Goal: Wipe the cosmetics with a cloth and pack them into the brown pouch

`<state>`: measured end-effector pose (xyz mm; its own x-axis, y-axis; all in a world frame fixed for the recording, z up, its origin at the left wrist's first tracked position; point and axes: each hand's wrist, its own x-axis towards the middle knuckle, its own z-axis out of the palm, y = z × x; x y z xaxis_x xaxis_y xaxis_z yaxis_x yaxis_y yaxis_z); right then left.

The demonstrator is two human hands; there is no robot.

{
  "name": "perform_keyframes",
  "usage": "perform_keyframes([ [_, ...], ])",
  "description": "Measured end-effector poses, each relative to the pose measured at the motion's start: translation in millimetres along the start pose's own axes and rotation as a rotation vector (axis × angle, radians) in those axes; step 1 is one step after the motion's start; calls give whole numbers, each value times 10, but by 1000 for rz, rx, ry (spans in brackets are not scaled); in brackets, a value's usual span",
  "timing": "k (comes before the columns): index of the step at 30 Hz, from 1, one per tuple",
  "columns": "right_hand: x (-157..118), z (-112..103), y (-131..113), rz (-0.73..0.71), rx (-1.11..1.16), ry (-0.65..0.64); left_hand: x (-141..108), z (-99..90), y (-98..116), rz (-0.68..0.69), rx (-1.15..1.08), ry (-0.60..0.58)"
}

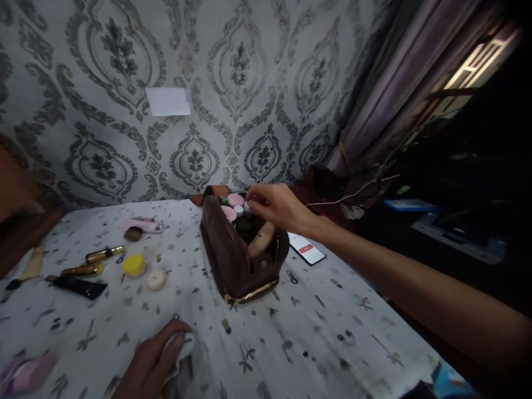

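Note:
A dark brown zippered toiletry bag (220,249) stands unzipped in the middle of the table. Cosmetics fill it, among them a pink-lidded jar (229,213), another pink lid (236,199) and a small white cap (238,210). Over its far side reaches my right hand (270,204), its thumb and fingers closed around a small white-topped container (247,207). My left hand (155,360), near the front edge, pinches a crumpled pale cloth (187,348), which partly hangs below the fingers.
Left on the patterned tablecloth (249,354) lie a yellow-lidded jar (133,266), a cream round jar (156,280), a black tube (81,287), gold-and-black tubes (105,254) and a pink tube (143,224). A phone (307,250) rests right of the bag. Patterned wall behind.

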<state>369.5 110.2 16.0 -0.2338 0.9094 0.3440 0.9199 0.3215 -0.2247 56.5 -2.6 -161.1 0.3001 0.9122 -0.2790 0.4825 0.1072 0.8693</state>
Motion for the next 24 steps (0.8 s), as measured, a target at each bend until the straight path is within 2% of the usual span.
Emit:
perform_keyframes([
  [2,-173,80,-177,-105,123,-16,-37,1,84,1,-46,-20],
  [4,-361,219,-361,-237,253,-51,-65,-13,167,68,-73,-64],
  [7,-608,534,-616,-385,390,-96,-70,-61,222,159,-103,-27],
  [12,-823,1127,-1001,-380,642,-239,-48,-135,156,216,-152,59],
  [14,-831,1341,-1127,-313,758,-285,-41,-149,119,257,-103,118],
  [16,-803,1545,-1240,-180,922,-329,-34,-159,89,285,-89,158],
  [20,-712,1902,-1444,253,1390,-401,-30,-211,48,292,-89,246],
  [22,-697,2024,-1522,430,1527,-389,-32,-298,53,259,16,362],
  [24,-717,2100,-1569,492,1568,-346,-21,-457,96,216,242,461],
])
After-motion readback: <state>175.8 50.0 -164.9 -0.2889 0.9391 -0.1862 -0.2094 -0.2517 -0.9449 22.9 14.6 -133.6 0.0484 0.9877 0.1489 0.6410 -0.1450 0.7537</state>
